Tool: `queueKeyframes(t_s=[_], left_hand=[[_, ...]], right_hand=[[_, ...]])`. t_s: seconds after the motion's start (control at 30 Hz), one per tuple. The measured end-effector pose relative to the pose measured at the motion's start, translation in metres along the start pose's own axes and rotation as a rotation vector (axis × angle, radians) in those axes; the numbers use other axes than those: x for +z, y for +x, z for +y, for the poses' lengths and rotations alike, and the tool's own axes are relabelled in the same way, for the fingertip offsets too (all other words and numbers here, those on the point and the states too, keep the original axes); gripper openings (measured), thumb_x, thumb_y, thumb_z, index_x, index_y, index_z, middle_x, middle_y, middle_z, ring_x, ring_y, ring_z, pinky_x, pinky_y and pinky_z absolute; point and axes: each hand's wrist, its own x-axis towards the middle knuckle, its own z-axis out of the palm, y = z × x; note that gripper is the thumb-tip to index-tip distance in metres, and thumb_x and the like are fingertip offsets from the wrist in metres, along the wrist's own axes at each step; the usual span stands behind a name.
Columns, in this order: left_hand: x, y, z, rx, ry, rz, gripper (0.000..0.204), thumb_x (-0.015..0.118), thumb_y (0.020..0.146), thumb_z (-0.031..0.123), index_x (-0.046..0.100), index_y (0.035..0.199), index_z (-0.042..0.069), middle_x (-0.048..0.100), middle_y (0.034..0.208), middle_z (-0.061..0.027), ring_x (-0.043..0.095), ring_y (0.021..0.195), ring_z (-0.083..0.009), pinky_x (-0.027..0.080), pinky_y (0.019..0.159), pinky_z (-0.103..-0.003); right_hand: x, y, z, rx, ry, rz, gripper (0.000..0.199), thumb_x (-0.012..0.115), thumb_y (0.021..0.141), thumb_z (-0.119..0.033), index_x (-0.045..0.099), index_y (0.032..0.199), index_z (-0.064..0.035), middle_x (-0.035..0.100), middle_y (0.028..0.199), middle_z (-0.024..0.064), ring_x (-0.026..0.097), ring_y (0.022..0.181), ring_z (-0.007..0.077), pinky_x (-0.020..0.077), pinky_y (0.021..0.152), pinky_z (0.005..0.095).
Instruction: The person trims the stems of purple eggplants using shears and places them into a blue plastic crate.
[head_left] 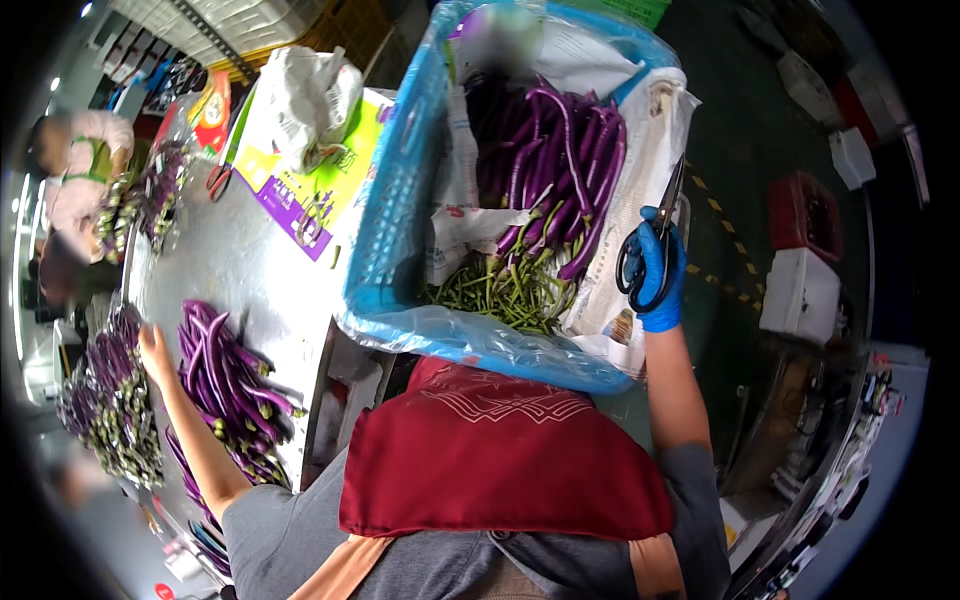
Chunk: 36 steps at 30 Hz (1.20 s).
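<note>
My right hand (660, 285), in a blue glove, is closed around the black handles of a pair of scissors (676, 190), blades pointing away from me. It is over the right rim of a blue plastic crate (385, 220). Long purple eggplants (545, 140) lie inside the crate, with cut green stems (500, 295) at its near end. On the left, my bare left hand (155, 352) is against a heap of eggplants in clear bags (110, 390). Its fingers are too hidden to tell their grip. Loose eggplants (215, 360) lie beside that forearm on the metal table (270, 275).
A second pair of scissors (219, 182) with red handles, a green and purple printed sheet (320, 195) and a crumpled white bag (305, 100) are on the table. Across it, a person (85, 180) stands near more bagged eggplants. White boxes (800, 295) stand on the right.
</note>
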Motion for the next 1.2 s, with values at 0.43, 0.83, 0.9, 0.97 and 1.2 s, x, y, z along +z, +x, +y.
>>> queueKeyframes(t_s=[0.43,0.83,0.9,0.97,1.2], left_hand=[[0.212,-0.265,0.525,1.81,0.493,-0.746,0.042,0.059,0.076,0.02,0.05,0.117,0.013,0.054,0.113,-0.0089,0.044,0.114,-0.0231,0.04,0.083,-0.041],[0.21,-0.262,0.59,0.992,0.4,-1.492,0.025,0.045,0.078,0.018,0.06,0.085,-0.001,0.062,0.086,-0.0156,0.062,0.061,-0.031,0.05,0.046,-0.04],[0.237,-0.278,0.588,0.883,0.241,-1.408,0.028,0.047,0.079,0.023,0.06,0.09,0.0,0.061,0.093,-0.0168,0.06,0.083,-0.0319,0.048,0.069,-0.041],[0.272,-0.308,0.575,0.749,0.188,-1.344,0.034,0.046,0.081,0.029,0.059,0.093,0.001,0.059,0.099,-0.0175,0.056,0.097,-0.0311,0.044,0.083,-0.038],[0.221,-0.3,0.563,0.396,-0.469,-1.475,0.046,0.052,0.083,0.035,0.052,0.103,-0.006,0.059,0.079,-0.0141,0.057,0.072,-0.0209,0.045,0.063,-0.031]], right_hand=[[-0.003,-0.004,0.006,0.13,0.122,0.047,0.024,0.055,0.082,-0.003,0.055,0.106,-0.0059,0.056,0.071,0.0026,0.049,0.05,0.0045,0.0378,0.042,0.0145],[-0.007,0.001,0.007,0.184,0.127,0.113,0.03,0.059,0.08,-0.003,0.052,0.109,-0.0038,0.053,0.071,0.0007,0.046,0.05,0.0027,0.0358,0.044,0.0145],[-0.002,0.002,0.006,0.188,0.134,0.119,0.031,0.06,0.079,-0.003,0.052,0.109,-0.0036,0.052,0.068,0.0002,0.045,0.049,0.0026,0.0346,0.043,0.0146],[-0.001,0.002,0.007,0.214,0.183,0.121,0.031,0.06,0.079,-0.003,0.052,0.109,-0.0034,0.052,0.068,0.0003,0.045,0.049,0.0028,0.0347,0.043,0.0148],[-0.006,0.003,0.005,0.234,0.217,0.079,0.027,0.054,0.082,-0.007,0.052,0.109,-0.0015,0.054,0.067,0.0037,0.048,0.048,0.0053,0.0393,0.044,0.0158]])
